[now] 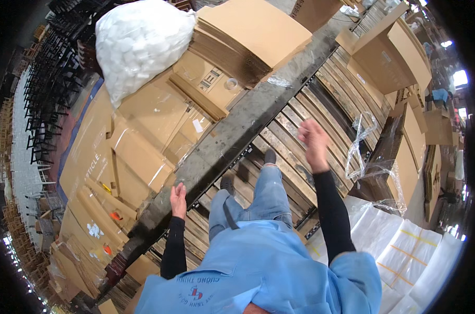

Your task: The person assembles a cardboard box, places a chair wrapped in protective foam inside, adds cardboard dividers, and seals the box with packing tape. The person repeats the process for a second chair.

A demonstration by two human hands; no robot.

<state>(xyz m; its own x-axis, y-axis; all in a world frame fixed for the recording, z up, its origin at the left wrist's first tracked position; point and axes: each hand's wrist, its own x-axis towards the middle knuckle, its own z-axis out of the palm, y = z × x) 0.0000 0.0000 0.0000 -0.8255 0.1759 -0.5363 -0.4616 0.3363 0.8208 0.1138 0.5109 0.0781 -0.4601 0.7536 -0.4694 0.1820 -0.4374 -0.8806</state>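
My left hand [178, 200] hangs in the air beside a dark metal-edged strip of floor [223, 128], its fingers loosely apart and holding nothing that I can see. Out ahead, my right hand [314, 144] is raised above wooden slats [285, 137], with its fingers bent and slightly blurred; nothing shows in it. My feet stand on those slats. Flat brown cardboard [138, 125] spreads to the left of the strip. A roll of clear tape [230, 83] lies on it, next to a long folded cardboard piece [198, 98].
A big clear bag of white pieces [143, 44] and a stack of cardboard sheets [258, 26] stand far left. To the right are an open carton [386, 57], loose plastic wrap [359, 146] and white wrapped packages [413, 251]. Dark frames [44, 104] are piled beyond.
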